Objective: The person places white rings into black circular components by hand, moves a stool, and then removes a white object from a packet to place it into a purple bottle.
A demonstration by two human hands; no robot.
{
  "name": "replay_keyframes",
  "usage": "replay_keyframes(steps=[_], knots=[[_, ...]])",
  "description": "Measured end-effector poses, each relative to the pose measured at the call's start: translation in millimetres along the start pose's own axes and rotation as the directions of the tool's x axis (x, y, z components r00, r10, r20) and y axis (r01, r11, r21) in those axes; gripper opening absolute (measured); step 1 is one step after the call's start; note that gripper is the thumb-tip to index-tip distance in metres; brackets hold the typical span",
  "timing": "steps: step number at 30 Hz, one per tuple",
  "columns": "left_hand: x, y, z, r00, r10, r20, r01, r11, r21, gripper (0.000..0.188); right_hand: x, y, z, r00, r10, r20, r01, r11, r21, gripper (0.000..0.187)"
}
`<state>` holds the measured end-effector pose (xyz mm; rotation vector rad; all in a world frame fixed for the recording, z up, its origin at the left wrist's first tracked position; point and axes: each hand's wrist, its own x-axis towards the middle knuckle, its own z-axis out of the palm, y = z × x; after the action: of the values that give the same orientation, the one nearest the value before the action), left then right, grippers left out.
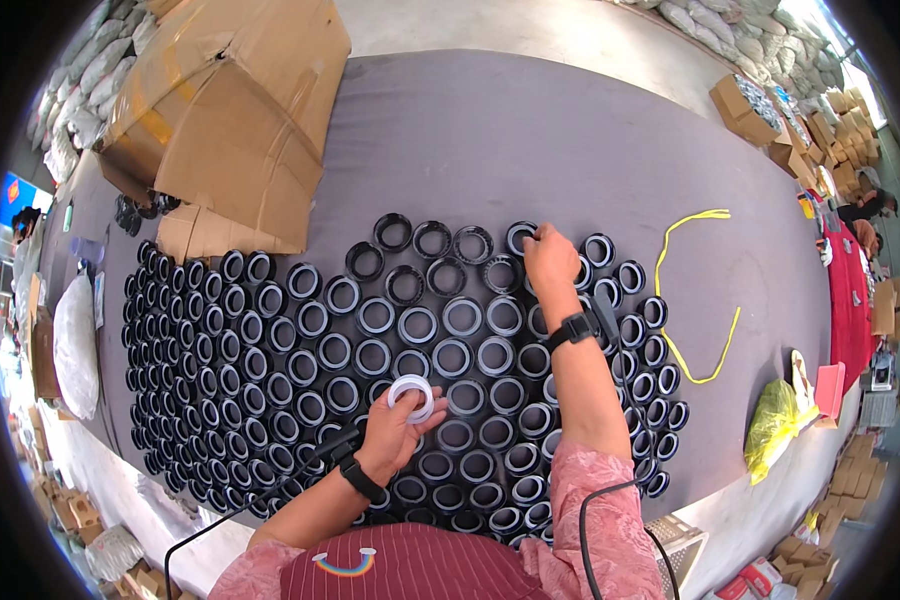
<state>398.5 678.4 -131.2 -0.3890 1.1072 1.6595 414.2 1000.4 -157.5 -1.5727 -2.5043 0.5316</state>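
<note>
My left hand [395,432] is closed around a small stack of white plastic rings [411,388], held above the rows near the table's front. Farther out, my right hand [552,262] reaches to the far edge of the group, its fingertips closed on the rim of a black ring [511,243] with a pale inner band. Many black rings lie flat across the table, most with a pale ring inside, such as the black ring with pale insert [445,358]. Several at the far side look all black inside, among them a plain black ring [407,302].
A large cardboard box [240,130] stands at the far left of the grey table [510,130]. Yellow strap [662,290] lies to the right, with a yellow plastic bag [773,428] at the right edge. A white sack [76,345] is at left. Other people work at the far right.
</note>
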Motion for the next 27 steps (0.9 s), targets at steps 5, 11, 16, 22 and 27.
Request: replay_keyframes(steps=[5,11,16,22,27], knots=[[6.3,1.3,4.5,0.998,0.037,0.044,-0.038,0.999,0.005,0.029,-88.0,-15.6,3.1,0.902,-0.409,0.139,0.174,0.639,0.75,0.018],[11.2,3.1,13.0,0.983,0.118,0.14,-0.127,0.991,0.053,0.039,-168.7,-24.4,-11.1,0.624,-0.516,0.587,-0.347,0.491,0.799,0.015],[10.6,0.7,10.9,0.981,0.077,0.178,-0.087,0.995,0.048,0.033,-164.8,-16.9,-12.8,0.607,-0.426,0.671,-0.415,0.549,0.725,0.016],[11.8,4.3,7.8,0.987,0.05,0.151,-0.053,0.998,0.017,0.027,-166.9,-11.6,-11.2,0.653,-0.331,0.681,-0.53,0.443,0.723,0.009],[12.4,4.6,5.0,0.986,0.046,0.163,-0.041,0.999,-0.036,0.024,-172.2,-3.3,-0.8,0.619,-0.371,0.692,-0.707,0.12,0.697,0.011]])
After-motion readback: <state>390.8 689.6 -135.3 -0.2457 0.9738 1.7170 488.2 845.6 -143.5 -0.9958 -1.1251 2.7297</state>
